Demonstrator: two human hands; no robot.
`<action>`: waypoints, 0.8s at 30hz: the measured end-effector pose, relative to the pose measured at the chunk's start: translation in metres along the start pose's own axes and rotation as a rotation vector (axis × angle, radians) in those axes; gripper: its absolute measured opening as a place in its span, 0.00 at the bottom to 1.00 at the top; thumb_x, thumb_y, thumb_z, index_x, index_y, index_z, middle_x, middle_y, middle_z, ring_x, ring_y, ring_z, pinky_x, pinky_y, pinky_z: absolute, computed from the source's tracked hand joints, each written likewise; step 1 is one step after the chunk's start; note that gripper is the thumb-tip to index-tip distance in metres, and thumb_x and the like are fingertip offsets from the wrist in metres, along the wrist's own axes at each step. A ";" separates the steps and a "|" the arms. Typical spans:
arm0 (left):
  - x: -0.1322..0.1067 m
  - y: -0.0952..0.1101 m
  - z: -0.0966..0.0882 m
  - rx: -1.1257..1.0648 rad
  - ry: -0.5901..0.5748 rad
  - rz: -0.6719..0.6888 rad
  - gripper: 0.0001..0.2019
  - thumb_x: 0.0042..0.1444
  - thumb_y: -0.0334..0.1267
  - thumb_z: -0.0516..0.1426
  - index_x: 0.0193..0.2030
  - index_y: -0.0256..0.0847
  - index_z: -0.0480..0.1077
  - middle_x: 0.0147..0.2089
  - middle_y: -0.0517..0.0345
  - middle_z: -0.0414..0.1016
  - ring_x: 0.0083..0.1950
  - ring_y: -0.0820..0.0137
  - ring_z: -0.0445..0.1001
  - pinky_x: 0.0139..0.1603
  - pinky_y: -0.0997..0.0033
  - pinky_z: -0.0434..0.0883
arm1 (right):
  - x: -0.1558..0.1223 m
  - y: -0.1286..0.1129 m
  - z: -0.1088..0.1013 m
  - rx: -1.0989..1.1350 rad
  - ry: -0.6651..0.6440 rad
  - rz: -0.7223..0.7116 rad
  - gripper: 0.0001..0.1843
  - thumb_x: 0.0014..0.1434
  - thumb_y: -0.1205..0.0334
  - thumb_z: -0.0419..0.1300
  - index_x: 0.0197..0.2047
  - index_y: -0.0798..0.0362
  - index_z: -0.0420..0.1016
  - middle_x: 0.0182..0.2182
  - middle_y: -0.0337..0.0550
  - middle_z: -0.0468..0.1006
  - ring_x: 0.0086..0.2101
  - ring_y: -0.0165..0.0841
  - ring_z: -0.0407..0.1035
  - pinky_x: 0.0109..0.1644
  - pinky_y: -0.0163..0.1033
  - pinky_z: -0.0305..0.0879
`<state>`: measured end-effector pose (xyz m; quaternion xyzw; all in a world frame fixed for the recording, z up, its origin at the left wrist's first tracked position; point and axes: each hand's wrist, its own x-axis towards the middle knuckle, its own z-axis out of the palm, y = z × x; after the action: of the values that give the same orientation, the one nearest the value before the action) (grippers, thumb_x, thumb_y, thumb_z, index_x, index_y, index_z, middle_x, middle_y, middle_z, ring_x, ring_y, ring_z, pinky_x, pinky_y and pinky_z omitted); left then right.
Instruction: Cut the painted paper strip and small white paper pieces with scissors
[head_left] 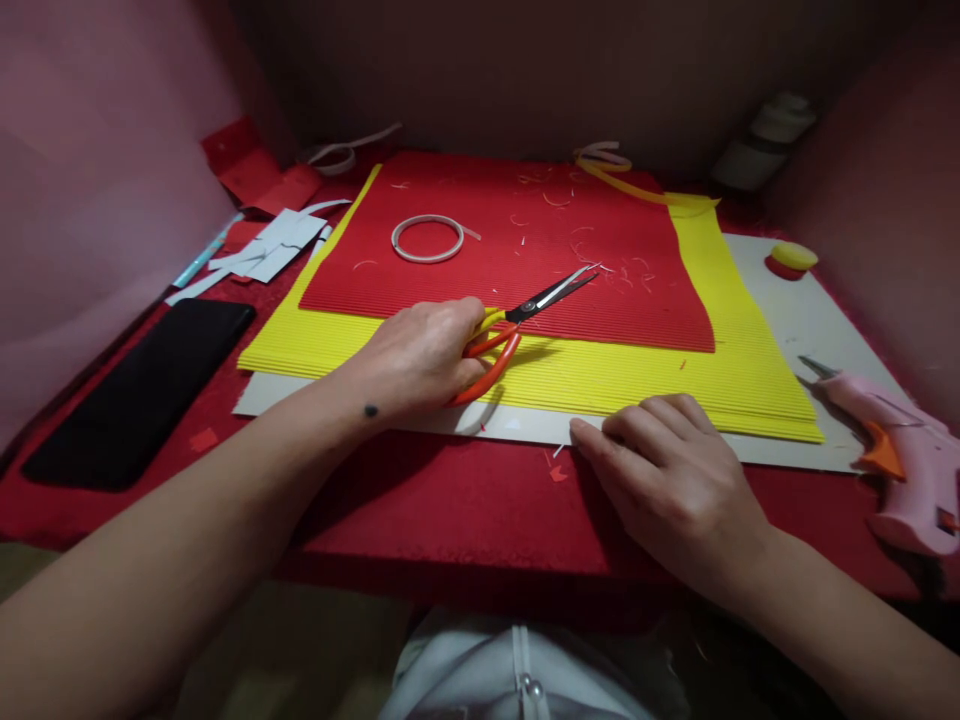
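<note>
My left hand [429, 352] is closed around the handles of a pair of scissors [551, 293] with orange and yellow grips. Their blades point up and right above a red corrugated sheet [465, 290]. Loosely curled, my right hand [667, 475] rests at the front edge of a white board [525, 424], its thumb tip on that edge. The undersides of its fingers are hidden. Between board and red sheet lies a yellow corrugated sheet [622, 375]. A pale coiled strip [428, 240] and thin trimmings are scattered on the red sheet.
A black phone [142, 390], white paper pieces [274, 245] and a folded red piece [255, 170] lie left. On the right are a pink glue gun [900, 440] and a small yellow-and-red disc [793, 258]. A bottle [765, 145] stands behind, near loose yellow strips [637, 185].
</note>
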<state>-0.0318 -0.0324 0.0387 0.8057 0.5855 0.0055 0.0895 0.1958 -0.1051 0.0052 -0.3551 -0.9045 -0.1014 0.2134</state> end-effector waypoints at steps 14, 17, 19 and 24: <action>0.001 -0.002 0.001 -0.033 -0.006 -0.003 0.12 0.52 0.47 0.53 0.38 0.44 0.67 0.31 0.57 0.73 0.32 0.68 0.70 0.28 0.72 0.57 | -0.004 0.006 -0.007 0.112 0.051 0.137 0.07 0.57 0.70 0.57 0.35 0.55 0.76 0.23 0.43 0.70 0.27 0.32 0.61 0.32 0.40 0.56; 0.002 -0.003 0.001 -0.047 -0.007 -0.007 0.11 0.52 0.46 0.53 0.38 0.44 0.67 0.30 0.57 0.73 0.32 0.68 0.70 0.29 0.72 0.57 | -0.004 0.005 -0.007 0.120 0.042 0.129 0.07 0.56 0.70 0.56 0.36 0.55 0.76 0.23 0.43 0.70 0.27 0.32 0.61 0.32 0.40 0.56; 0.002 -0.003 0.001 -0.042 -0.004 -0.006 0.11 0.52 0.46 0.53 0.38 0.44 0.67 0.30 0.57 0.72 0.32 0.68 0.70 0.28 0.72 0.57 | -0.004 0.005 -0.008 0.124 0.042 0.123 0.07 0.56 0.70 0.57 0.36 0.56 0.76 0.23 0.44 0.71 0.27 0.32 0.61 0.33 0.40 0.55; 0.001 -0.003 0.001 -0.023 0.007 0.015 0.11 0.52 0.47 0.52 0.38 0.43 0.66 0.29 0.57 0.72 0.30 0.68 0.70 0.27 0.71 0.56 | 0.000 0.005 -0.006 0.105 -0.009 0.104 0.08 0.57 0.68 0.57 0.40 0.55 0.76 0.26 0.44 0.72 0.28 0.32 0.60 0.34 0.40 0.54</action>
<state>-0.0337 -0.0304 0.0368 0.8088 0.5798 0.0159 0.0967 0.2011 -0.1039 0.0108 -0.3904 -0.8898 -0.0410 0.2327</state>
